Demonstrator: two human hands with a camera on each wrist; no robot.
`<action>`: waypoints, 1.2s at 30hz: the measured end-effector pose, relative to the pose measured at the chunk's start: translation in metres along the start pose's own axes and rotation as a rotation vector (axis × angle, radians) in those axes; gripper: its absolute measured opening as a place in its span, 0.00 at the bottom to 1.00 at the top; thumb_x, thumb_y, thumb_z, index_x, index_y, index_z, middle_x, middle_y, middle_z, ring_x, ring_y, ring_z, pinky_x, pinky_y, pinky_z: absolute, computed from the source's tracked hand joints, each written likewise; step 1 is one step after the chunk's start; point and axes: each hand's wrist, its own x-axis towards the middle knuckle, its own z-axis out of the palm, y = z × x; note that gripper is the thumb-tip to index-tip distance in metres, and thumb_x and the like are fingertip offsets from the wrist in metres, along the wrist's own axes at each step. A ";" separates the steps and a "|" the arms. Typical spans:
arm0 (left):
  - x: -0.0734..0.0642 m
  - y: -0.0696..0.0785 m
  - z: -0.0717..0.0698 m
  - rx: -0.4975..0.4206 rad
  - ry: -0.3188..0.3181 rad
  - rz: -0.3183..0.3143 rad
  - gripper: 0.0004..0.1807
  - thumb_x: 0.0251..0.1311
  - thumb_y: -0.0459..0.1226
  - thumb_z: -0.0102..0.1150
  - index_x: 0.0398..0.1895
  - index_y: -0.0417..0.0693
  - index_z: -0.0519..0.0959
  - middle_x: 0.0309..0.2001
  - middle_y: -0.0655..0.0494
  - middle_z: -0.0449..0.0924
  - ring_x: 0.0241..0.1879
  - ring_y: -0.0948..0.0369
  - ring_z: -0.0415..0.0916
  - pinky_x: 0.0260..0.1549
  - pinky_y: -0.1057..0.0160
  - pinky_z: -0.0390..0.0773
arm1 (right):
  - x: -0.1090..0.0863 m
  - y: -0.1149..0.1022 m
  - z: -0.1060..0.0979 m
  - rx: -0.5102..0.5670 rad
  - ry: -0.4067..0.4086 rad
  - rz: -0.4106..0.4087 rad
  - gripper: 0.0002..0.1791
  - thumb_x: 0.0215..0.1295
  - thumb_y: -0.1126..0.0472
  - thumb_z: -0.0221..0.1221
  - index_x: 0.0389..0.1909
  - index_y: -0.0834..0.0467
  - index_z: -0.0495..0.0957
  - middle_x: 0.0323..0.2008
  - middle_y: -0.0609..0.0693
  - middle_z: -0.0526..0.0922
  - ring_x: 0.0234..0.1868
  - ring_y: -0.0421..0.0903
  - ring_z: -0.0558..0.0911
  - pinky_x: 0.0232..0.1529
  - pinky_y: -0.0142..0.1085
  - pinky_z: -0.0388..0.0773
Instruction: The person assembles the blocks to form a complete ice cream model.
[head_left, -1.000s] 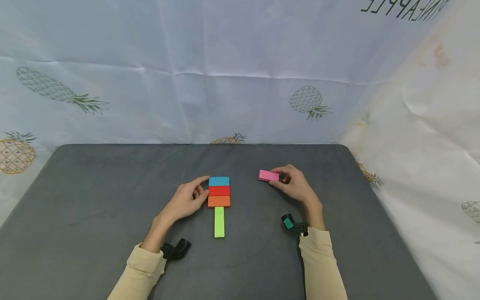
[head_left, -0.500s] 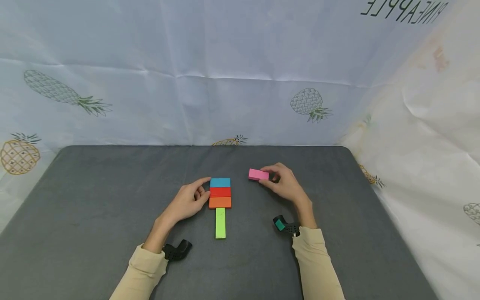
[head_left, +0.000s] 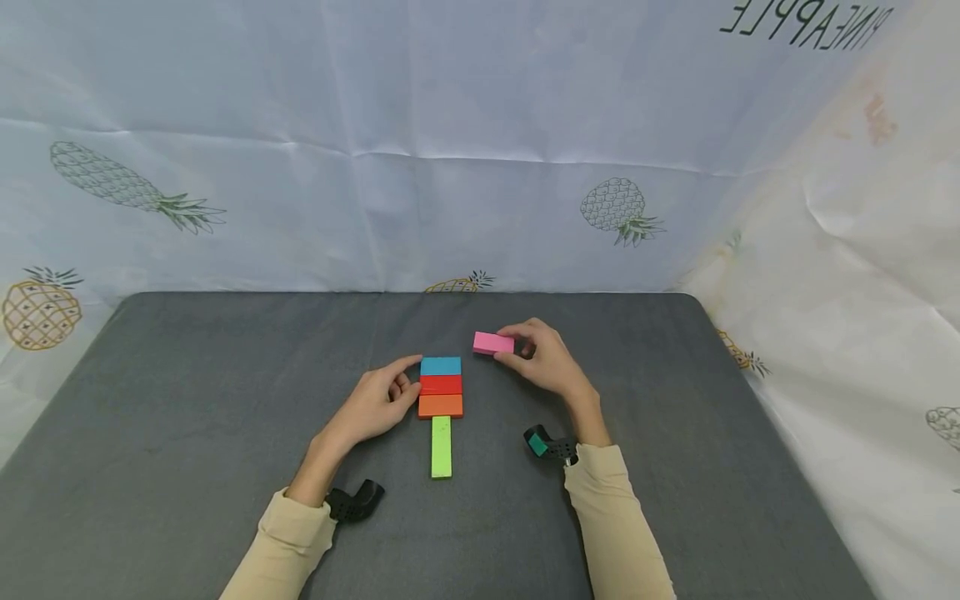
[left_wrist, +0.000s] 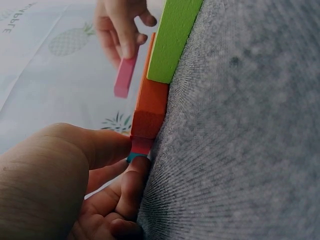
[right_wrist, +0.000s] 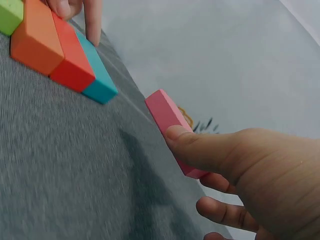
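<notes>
In the head view a blue block [head_left: 440,366], a red block [head_left: 440,384] and an orange block [head_left: 440,406] lie side by side in a stack-like row on the grey table. A lime green block [head_left: 441,447] extends lengthwise from the orange one toward the person. My left hand [head_left: 377,400] touches the row's left ends, index fingertip at the blue block and thumb at the red. Between thumb and fingers my right hand [head_left: 546,360] pinches one end of a pink block [right_wrist: 167,117]. That block is held up off the table, right of and beyond the blue one, its free end pointing left.
The grey table [head_left: 225,367] ends at a pale pineapple-print sheet [head_left: 480,100] behind, with more white cloth [head_left: 862,275] along the right. Each wrist carries a black camera mount; the left mount [head_left: 356,500] is near the table surface.
My right hand has carried the pink block leftward and slightly away, closer to the blue block. My left hand keeps its place against the row, and the blocks there stay put.
</notes>
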 end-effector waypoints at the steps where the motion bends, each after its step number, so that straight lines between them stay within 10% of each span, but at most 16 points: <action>1: 0.000 0.000 0.000 -0.001 0.001 0.000 0.25 0.71 0.32 0.57 0.69 0.34 0.71 0.28 0.55 0.77 0.20 0.69 0.65 0.23 0.69 0.68 | 0.002 -0.002 0.001 0.002 -0.002 -0.002 0.19 0.62 0.60 0.71 0.54 0.60 0.85 0.44 0.58 0.82 0.35 0.47 0.75 0.40 0.37 0.72; 36: 0.002 0.000 -0.001 0.011 -0.006 -0.017 0.24 0.71 0.33 0.58 0.68 0.35 0.72 0.28 0.56 0.75 0.20 0.68 0.66 0.22 0.69 0.66 | 0.041 -0.038 0.038 -0.084 -0.153 0.113 0.20 0.68 0.57 0.67 0.59 0.55 0.83 0.48 0.57 0.79 0.39 0.47 0.74 0.37 0.34 0.71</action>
